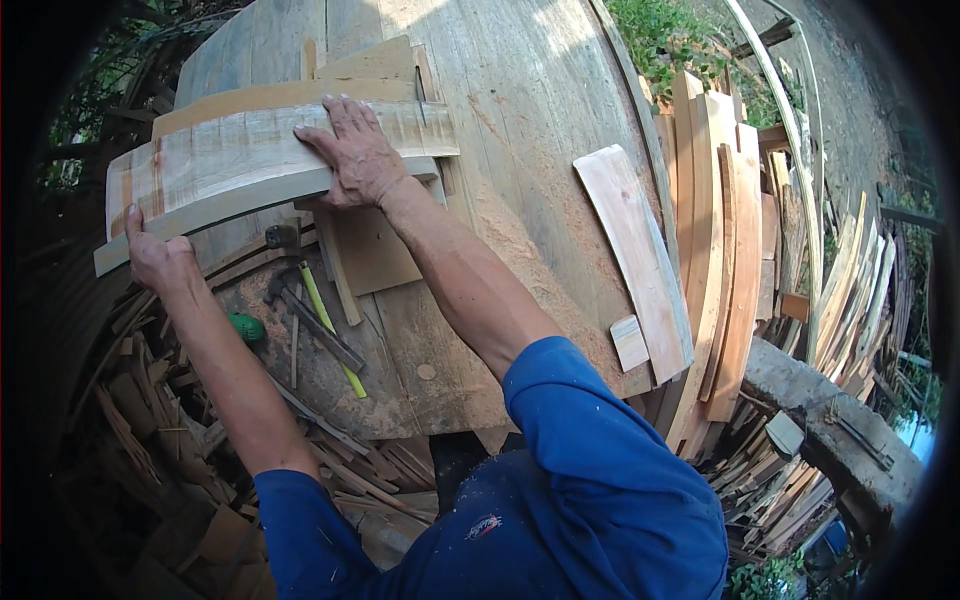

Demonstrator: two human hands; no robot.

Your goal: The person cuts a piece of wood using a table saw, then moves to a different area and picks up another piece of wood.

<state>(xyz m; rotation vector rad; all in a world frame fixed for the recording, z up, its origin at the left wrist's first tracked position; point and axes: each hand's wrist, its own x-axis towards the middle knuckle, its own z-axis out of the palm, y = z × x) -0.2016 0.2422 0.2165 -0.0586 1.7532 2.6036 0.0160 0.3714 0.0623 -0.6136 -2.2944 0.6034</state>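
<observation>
A pale wooden board (230, 160) with a curved near edge lies across the upper left of the wooden worktable (500, 140). My left hand (165, 258) grips its near left edge, index finger up along the face and the other fingers curled below. My right hand (355, 155) rests on top of the board, right of its middle, with fingers stretched out and apart. By the board's right end stands a thin dark blade (420, 95). Behind the board runs a straight tan wood strip (270, 97), with a flat wood piece (370, 62) beyond it.
Near the table's left edge lie a hammer (325, 332), a yellow-green strip (322, 310) and a green round object (246, 327). A loose plank (635, 250) and small block (629, 343) lie on the right, amid sawdust. Stacked boards (715, 250) stand beyond; scrap wood (150, 420) fills the lower left.
</observation>
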